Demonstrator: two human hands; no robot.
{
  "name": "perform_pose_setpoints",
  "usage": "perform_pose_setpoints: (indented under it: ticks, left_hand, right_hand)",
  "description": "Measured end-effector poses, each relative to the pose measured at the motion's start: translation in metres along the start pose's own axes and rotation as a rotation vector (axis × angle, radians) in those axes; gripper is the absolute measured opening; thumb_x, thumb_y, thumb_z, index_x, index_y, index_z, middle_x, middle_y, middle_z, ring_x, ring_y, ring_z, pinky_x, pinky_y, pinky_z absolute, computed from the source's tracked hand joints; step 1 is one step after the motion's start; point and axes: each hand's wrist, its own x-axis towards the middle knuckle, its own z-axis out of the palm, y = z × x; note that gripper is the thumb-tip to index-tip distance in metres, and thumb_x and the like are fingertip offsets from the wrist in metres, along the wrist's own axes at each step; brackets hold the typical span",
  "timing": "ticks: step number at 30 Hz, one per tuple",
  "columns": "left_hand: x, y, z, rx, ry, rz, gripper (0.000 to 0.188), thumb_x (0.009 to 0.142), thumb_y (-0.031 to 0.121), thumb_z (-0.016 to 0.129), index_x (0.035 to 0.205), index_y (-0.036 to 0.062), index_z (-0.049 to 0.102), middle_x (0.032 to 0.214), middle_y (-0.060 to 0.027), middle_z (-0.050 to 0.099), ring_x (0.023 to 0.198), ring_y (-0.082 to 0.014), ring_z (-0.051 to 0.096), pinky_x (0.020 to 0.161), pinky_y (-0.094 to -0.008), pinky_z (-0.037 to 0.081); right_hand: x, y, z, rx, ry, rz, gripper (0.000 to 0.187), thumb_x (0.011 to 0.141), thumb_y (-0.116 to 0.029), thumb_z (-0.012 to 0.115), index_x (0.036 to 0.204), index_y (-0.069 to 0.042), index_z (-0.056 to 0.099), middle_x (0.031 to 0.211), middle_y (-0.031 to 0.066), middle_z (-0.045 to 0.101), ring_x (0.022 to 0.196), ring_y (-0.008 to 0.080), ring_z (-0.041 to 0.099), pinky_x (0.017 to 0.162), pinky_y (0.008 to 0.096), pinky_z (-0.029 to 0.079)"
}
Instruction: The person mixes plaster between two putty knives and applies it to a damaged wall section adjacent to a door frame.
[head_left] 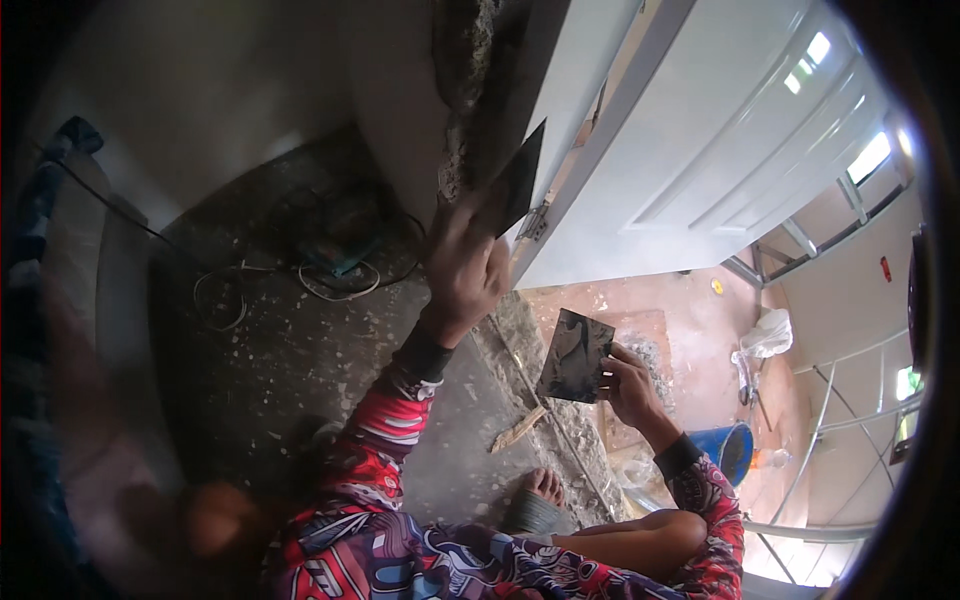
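Observation:
My left hand [466, 262], slightly blurred, is raised beside the white door frame [577, 85] and closed on a dark, flat scraper blade [524, 178]. The blade stands on edge, its tip close to the frame; whether it touches cannot be told. Rough, broken wall edge [455, 150] runs up just left of the blade. Lower and to the right, my right hand [632, 388] grips a dark square plate [572, 360] by its right edge. Grey paste-like smears mark the plate's face. A white panelled door [700, 150] hangs from the hinge [535, 224] near my left hand.
Below the plate lies a strip of wood [518, 430] beside a rough concrete threshold [560, 440]. A blue bucket [722, 452] and white bag [768, 333] stand at right, near metal bars [830, 420]. Cable [340, 296] coils on the dark, speckled floor [270, 370]. My foot [543, 487] rests beside the threshold.

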Motion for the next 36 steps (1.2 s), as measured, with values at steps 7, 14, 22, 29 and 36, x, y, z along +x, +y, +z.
perform_pose_setpoints:
  ticks: [7, 14, 22, 29, 36]
  left_hand:
    - [-0.006, -0.017, -0.027, 0.005, 0.048, -0.124, 0.022, 0.089, -0.005, 0.059, 0.111, -0.0073, 0.061, 0.105, -0.0228, 0.061, 0.086, -0.0357, 0.063, 0.072, -0.0396, 0.051]
    - [0.074, -0.021, -0.022, 0.082, 0.0, -0.054, 0.009, 0.087, 0.0, 0.06, 0.095, -0.0036, 0.061, 0.091, -0.0178, 0.058, 0.076, -0.0354, 0.06, 0.064, -0.0416, 0.048]
    - [0.139, -0.023, -0.029, 0.206, -0.101, 0.056, 0.013, 0.081, 0.01, 0.063, 0.072, 0.0011, 0.06, 0.073, -0.019, 0.062, 0.065, -0.0397, 0.065, 0.057, -0.0456, 0.052]
    - [0.195, -0.008, -0.043, 0.49, -0.48, 0.209, 0.02, 0.088, 0.011, 0.056, 0.093, -0.006, 0.065, 0.075, -0.0279, 0.062, 0.063, -0.0375, 0.066, 0.063, -0.0447, 0.052]
    - [0.216, 0.009, -0.049, 0.458, -0.521, 0.117, 0.018, 0.077, 0.008, 0.057, 0.068, -0.0072, 0.057, 0.071, -0.0313, 0.057, 0.074, -0.0473, 0.062, 0.064, -0.0522, 0.048]
  right_hand:
    - [-0.005, -0.009, 0.019, -0.031, 0.043, -0.003, 0.029, 0.095, -0.007, 0.046, 0.121, -0.004, 0.057, 0.094, 0.0021, 0.064, 0.073, 0.0123, 0.065, 0.06, 0.0275, 0.055]
    - [-0.003, -0.011, 0.022, -0.049, 0.044, -0.028, 0.031, 0.094, -0.007, 0.046, 0.124, -0.003, 0.056, 0.095, 0.0044, 0.064, 0.074, 0.014, 0.065, 0.061, 0.0286, 0.056]
    - [-0.009, -0.017, 0.018, -0.043, 0.012, -0.037, 0.034, 0.094, -0.005, 0.046, 0.127, 0.0, 0.053, 0.101, 0.0087, 0.065, 0.079, 0.0179, 0.068, 0.067, 0.0311, 0.059]
    - [-0.008, -0.015, 0.009, -0.039, -0.018, -0.022, 0.035, 0.094, -0.006, 0.047, 0.127, 0.0, 0.055, 0.102, 0.0081, 0.065, 0.081, 0.0174, 0.067, 0.068, 0.0308, 0.058]
    - [-0.011, -0.017, 0.01, -0.01, 0.007, -0.037, 0.036, 0.094, -0.006, 0.048, 0.129, -0.001, 0.055, 0.101, 0.0076, 0.065, 0.077, 0.0164, 0.066, 0.066, 0.0291, 0.057]
